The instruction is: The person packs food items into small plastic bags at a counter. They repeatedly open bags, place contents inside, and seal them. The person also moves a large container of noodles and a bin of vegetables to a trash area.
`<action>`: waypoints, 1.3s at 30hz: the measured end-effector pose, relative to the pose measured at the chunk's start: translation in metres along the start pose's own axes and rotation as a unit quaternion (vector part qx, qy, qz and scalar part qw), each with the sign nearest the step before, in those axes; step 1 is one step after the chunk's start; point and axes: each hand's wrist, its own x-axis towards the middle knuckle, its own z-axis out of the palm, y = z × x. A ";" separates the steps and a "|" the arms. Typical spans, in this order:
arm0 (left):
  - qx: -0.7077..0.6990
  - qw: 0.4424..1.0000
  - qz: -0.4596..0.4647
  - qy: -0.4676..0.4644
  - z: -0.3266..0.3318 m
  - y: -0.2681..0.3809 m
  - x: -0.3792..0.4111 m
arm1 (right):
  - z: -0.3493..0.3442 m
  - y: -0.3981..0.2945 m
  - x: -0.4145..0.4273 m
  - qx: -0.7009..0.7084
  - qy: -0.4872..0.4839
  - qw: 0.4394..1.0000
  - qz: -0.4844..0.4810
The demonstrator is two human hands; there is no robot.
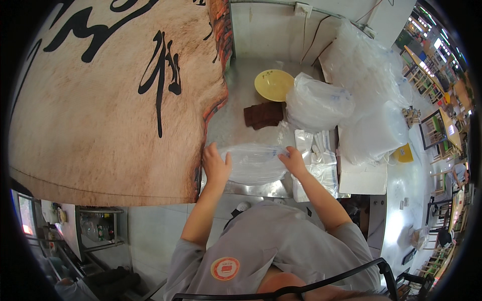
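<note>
A clear plastic bag with several thin round items stacked inside (256, 164) lies sideways on the metal table near its front edge. At its left end is my left hand (217, 165), fingers slightly apart, beside the hanging cloth; whether it grips the plastic is hard to tell. My right hand (293, 161) pinches the bag's right end between thumb and fingers. Flat plastic carrier bags (320, 165) lie just right of that hand. Beyond the bag are a folded brown cloth (263, 115) and a yellow bowl (274, 85).
A large printed cloth (113, 113) covers the left side. Full clear plastic bags (318, 101) crowd the right, with a big one (365, 67) behind and a white cardboard box (361, 177) below. Cables hang at the back wall. Tables and chairs stand far right.
</note>
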 end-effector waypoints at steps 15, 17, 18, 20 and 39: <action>0.049 0.920 0.217 -0.324 0.014 -0.002 -0.008 | 0.001 -0.016 -0.015 -0.181 -0.045 0.892 -0.411; -0.079 0.922 0.245 -0.290 -0.004 0.003 0.003 | -0.024 0.012 -0.038 -0.114 -0.016 0.921 -0.373; -0.093 0.936 0.221 -0.259 -0.009 0.009 0.001 | -0.037 0.028 -0.054 -0.083 -0.001 0.932 -0.353; -0.129 0.956 0.171 -0.201 -0.017 0.026 -0.012 | -0.056 0.051 -0.086 -0.105 0.056 0.961 -0.250; -0.384 0.619 -0.446 -0.521 0.160 0.204 -0.107 | -0.087 0.121 -0.046 -0.086 0.136 0.960 -0.227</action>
